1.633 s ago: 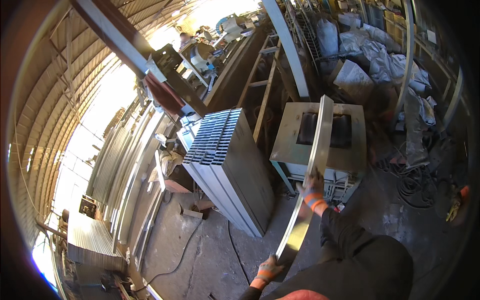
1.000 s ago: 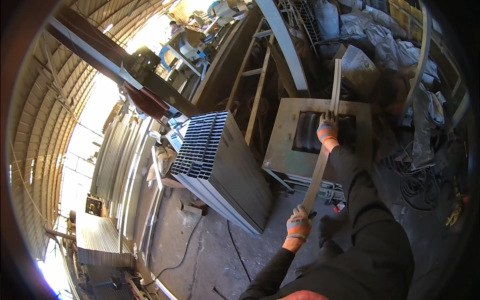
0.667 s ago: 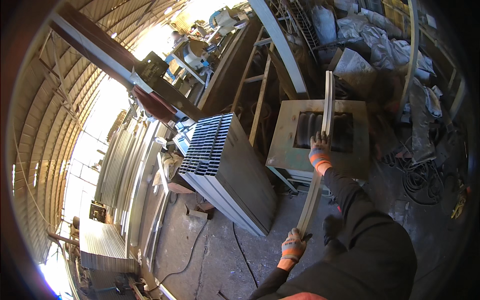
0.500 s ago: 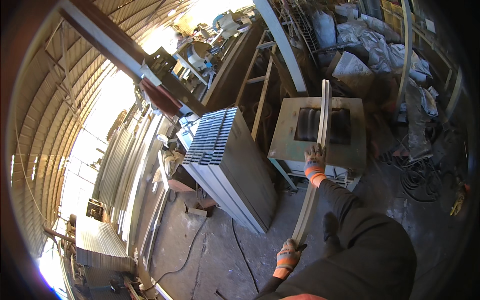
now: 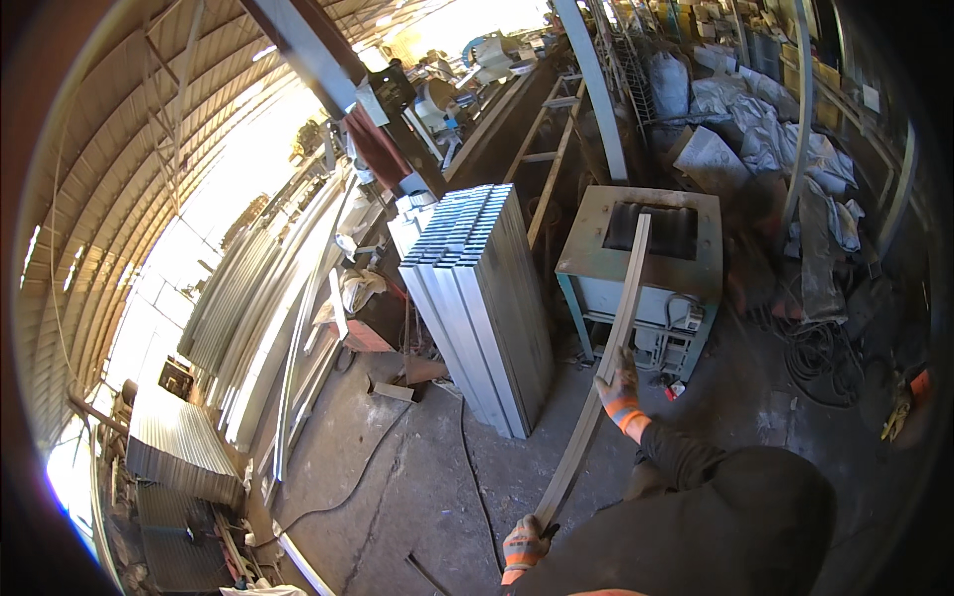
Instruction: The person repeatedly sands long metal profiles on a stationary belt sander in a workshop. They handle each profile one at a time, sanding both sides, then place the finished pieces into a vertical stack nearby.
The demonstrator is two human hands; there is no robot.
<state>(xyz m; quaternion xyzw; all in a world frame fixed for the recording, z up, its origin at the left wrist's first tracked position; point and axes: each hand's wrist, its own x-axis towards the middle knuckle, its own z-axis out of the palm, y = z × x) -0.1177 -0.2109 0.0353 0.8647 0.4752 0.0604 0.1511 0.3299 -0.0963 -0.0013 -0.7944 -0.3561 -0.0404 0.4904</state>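
Observation:
A long, straight grey metal channel (image 5: 628,298) slopes from my body out to a cabinet-like machine (image 5: 586,238). Its far end lies over the dark roller opening (image 5: 672,230) in the machine's top. My left hand (image 5: 525,541), in a grey and orange work glove, is closed around the near end of the channel. Farther up its length, my right hand (image 5: 621,392), gloved alike, grips the channel from the right side. Part of its fingers is hidden behind the metal.
A tall stack of metal channels (image 5: 517,318) stands left of the machine. Cables (image 5: 467,467) run over the floor. Long metal strips and corrugated sheets (image 5: 189,452) lie at far left. Coiled hose (image 5: 820,358) and crumpled silver sheeting (image 5: 775,109) are on the right.
The channel has come back toward me, its far end moving from beyond the machine to over its opening. Both hands have moved nearer with it, and the view has shifted.

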